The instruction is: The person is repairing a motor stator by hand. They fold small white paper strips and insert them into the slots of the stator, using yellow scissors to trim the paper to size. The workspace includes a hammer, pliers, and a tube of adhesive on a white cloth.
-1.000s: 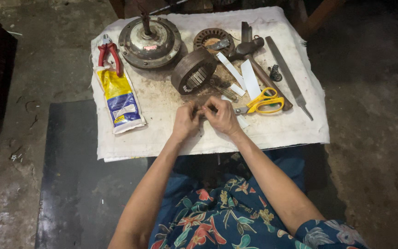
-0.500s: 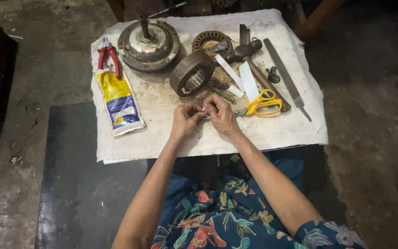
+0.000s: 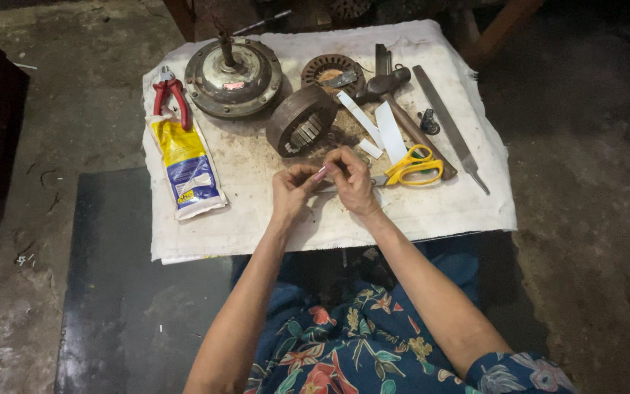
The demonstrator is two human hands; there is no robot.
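Left hand (image 3: 293,191) and right hand (image 3: 351,182) together at centre of white cloth (image 3: 271,226), fingertips pinched on small white strip (image 3: 324,172) between them. Ring-shaped stator (image 3: 302,120) at 12 o'clock, just beyond. Yellow-handled scissors (image 3: 413,166) at 3 o'clock, beside right hand. Glue pouch (image 3: 186,168) at 9 o'clock, red pliers (image 3: 169,93) above it.

Small pale strip (image 3: 327,172) pinched flat between both hands' fingers (image 3: 313,175)

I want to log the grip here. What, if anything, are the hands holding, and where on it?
The left hand and right hand pinch a small pale piece between their fingertips; what it is, and where it is gripped, cannot be told.
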